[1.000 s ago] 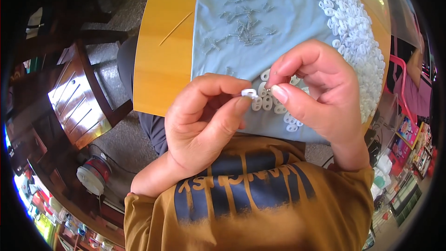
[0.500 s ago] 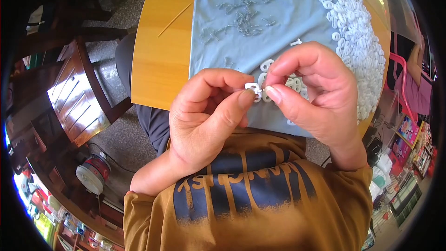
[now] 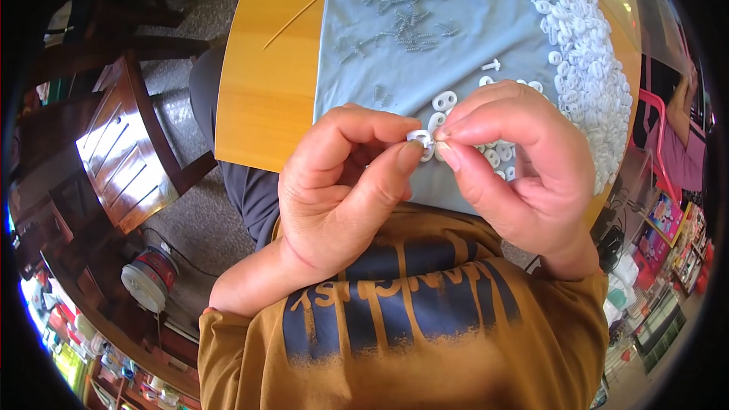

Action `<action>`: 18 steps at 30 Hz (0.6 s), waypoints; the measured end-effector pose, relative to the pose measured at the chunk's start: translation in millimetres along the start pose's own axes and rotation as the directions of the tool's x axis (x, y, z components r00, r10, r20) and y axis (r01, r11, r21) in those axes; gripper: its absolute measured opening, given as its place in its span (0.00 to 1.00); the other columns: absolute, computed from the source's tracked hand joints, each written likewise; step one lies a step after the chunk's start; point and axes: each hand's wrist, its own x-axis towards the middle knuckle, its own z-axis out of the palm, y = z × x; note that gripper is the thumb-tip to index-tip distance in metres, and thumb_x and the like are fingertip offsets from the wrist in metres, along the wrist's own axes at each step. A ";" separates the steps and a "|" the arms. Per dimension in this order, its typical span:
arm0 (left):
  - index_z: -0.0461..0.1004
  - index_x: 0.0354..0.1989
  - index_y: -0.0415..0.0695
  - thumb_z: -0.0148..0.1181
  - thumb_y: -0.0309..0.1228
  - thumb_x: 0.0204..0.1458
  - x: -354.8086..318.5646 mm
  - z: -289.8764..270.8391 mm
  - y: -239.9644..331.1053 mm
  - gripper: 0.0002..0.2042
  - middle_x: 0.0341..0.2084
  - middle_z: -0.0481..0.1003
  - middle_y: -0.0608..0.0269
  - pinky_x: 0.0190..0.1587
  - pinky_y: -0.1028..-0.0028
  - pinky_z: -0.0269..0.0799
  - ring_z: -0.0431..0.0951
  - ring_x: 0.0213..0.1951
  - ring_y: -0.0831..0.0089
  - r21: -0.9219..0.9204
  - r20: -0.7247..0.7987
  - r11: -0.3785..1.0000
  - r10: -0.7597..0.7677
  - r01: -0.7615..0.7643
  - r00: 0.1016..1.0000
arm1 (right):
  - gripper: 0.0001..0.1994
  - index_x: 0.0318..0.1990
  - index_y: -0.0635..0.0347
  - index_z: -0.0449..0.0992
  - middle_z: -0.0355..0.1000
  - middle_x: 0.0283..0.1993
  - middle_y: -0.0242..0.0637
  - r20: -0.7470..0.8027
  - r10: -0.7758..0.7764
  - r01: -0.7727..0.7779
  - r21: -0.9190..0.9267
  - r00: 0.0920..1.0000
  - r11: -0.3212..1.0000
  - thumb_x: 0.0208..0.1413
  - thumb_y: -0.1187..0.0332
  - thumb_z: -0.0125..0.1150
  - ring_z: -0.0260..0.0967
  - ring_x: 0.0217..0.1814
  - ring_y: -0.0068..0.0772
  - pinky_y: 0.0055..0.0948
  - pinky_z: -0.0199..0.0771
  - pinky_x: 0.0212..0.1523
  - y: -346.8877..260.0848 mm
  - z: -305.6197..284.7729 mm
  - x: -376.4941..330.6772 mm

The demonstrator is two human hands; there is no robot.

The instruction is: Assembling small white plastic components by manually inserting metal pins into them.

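Between the thumb and forefinger of my left hand [image 3: 330,182] is a small white plastic two-hole oval piece [image 3: 418,136], held up over the cloth. My right hand [image 3: 528,156] is closed in a pinch right against that piece's right side. What lies between its fingertips is too small to make out. Under and behind my right hand are several similar white oval pieces [image 3: 445,101] on the blue-grey cloth [image 3: 448,23]. Just beyond that hand lies a small white peg-like part [image 3: 491,65]. Several small metal springs [image 3: 410,30] are scattered farther back.
A large heap of white oval pieces [image 3: 588,68] runs along the right of the wooden table [image 3: 258,99]. A thin wooden stick [image 3: 291,23] lies at the left. A red chair frame [image 3: 659,137] and part of another person [image 3: 683,144] show at the far right.
Both hands keep their pinch and stay together, with the white piece shifted slightly right and up. The view has moved a little, so the cloth and the things on it appear farther right.
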 end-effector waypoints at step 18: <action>0.69 0.37 0.38 0.54 0.19 0.51 1.8 -0.2 -8.6 0.06 0.27 0.72 0.68 0.24 0.89 0.65 0.70 0.23 0.88 -0.047 0.010 0.999 0.018 -0.018 1.000 | 0.09 0.35 0.67 0.68 0.69 0.34 0.42 -0.073 0.145 -0.132 0.154 0.987 0.979 0.46 0.87 0.55 0.67 0.36 0.29 0.24 0.68 0.38 3.9 8.2 -7.3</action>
